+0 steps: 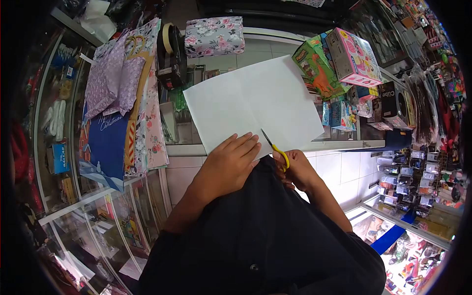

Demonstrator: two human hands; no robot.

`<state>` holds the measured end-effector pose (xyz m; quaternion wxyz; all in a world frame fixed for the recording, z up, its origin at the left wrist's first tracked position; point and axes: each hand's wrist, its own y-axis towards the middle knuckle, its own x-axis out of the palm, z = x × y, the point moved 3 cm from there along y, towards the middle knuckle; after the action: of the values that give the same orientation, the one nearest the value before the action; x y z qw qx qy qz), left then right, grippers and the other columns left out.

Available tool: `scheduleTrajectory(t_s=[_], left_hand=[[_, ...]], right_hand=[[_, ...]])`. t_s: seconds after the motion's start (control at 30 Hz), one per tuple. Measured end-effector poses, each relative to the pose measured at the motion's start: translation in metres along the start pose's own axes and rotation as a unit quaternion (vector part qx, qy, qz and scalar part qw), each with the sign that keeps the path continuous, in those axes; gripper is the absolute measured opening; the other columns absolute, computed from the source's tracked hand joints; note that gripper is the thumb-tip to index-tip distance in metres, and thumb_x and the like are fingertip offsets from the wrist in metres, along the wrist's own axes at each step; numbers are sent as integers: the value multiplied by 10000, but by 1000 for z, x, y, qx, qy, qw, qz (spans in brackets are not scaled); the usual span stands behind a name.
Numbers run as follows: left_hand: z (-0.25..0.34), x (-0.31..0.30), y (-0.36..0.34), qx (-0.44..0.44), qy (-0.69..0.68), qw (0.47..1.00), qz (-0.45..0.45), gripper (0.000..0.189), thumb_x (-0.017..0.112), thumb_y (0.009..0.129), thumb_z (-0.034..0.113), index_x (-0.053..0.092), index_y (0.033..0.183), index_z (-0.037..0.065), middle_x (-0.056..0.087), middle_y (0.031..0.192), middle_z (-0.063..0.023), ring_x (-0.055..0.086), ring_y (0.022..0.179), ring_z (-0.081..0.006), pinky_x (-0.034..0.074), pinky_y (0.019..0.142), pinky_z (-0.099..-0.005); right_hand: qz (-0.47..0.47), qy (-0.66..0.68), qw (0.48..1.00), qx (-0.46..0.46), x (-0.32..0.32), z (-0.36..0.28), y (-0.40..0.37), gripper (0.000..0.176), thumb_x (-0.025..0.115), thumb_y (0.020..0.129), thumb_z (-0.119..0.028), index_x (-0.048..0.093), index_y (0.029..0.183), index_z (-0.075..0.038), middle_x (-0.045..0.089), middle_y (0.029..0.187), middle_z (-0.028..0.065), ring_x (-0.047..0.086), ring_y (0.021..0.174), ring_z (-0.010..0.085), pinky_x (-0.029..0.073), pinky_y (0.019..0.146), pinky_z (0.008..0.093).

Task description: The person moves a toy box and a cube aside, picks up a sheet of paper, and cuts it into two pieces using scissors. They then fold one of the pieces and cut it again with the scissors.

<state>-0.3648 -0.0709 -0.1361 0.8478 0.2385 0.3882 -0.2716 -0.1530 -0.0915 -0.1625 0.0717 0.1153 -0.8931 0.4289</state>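
Note:
A large white sheet of paper (241, 98) lies over the glass counter in front of me. My left hand (233, 162) rests flat on its near edge, fingers together and stretched out. My right hand (297, 169) grips a pair of scissors (281, 155) with yellow handles, thumb and fingers at the loops. The dark blades point up and to the left over the sheet's near edge, close to my left fingertips. Part of the near edge is hidden behind my hands.
A flower-patterned wrapped parcel (215, 37) and a black tape dispenser (171, 64) stand behind the sheet. Gift bags (105, 132) are stacked on the left. A green dinosaur box (319, 66) and a pink box (356, 56) sit at the right. A lit display case (410, 250) is lower right.

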Motion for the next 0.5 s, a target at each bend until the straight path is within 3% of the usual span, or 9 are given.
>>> scheduleTrajectory(t_s=[0.5], left_hand=[[4, 0, 1, 3, 8, 1000, -15, 423, 663, 966, 144, 627, 1348, -32, 596, 1453, -195, 523, 1409, -347, 400, 1184, -530]], right_hand=[[17, -78, 997, -18, 2, -23, -8, 499, 708, 1024, -340, 505, 640, -95, 421, 483, -27, 349, 345, 69, 216, 325, 262]])
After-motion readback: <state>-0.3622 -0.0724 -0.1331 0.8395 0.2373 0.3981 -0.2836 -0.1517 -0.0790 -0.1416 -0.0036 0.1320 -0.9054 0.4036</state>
